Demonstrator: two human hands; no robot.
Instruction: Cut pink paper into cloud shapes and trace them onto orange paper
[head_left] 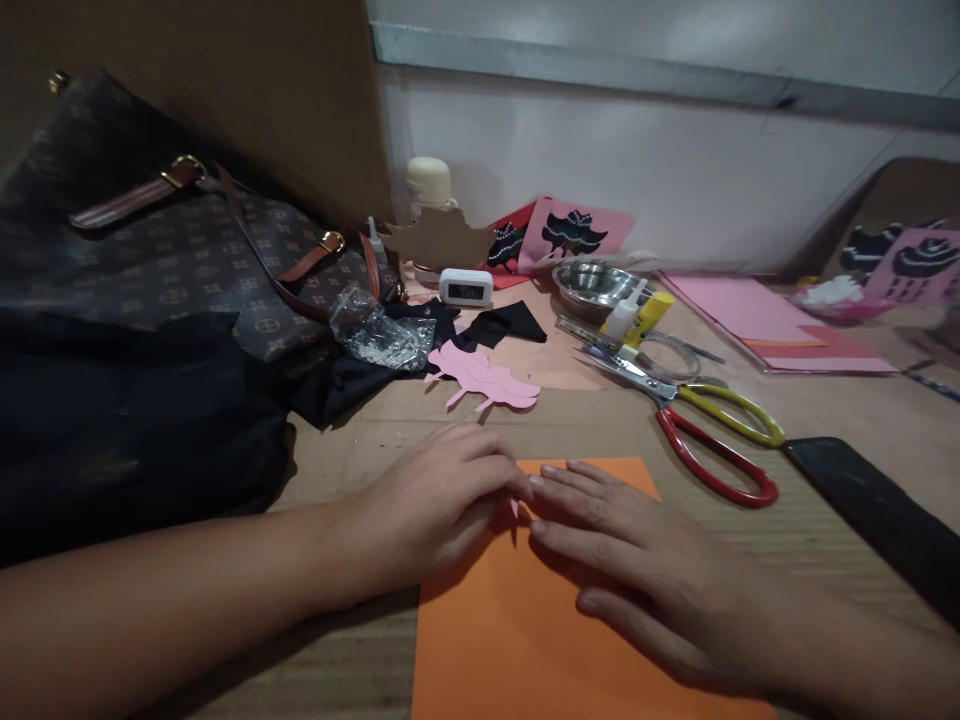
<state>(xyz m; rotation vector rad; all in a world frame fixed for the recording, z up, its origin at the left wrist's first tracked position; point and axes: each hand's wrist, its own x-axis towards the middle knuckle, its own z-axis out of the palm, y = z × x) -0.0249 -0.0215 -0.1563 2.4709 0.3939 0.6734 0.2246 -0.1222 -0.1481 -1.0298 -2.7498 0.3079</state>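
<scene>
An orange sheet of paper lies under both my hands. My left hand is bent over its upper left part, fingers curled and pressed together. From beneath those fingers pokes a small tip of a pink paper piece; the rest of it is hidden by the hand. My right hand reaches in from the right, fingers stretched out low over the sheet, their tips meeting the left fingers. Beyond the hands lies a pink paper cutout with a wavy outline.
Large scissors with red and yellow handles lie right of centre, beside a black phone-like slab. Behind are a metal bowl, glue bottles, a white digital clock and a bag of beads. A patterned handbag stands left.
</scene>
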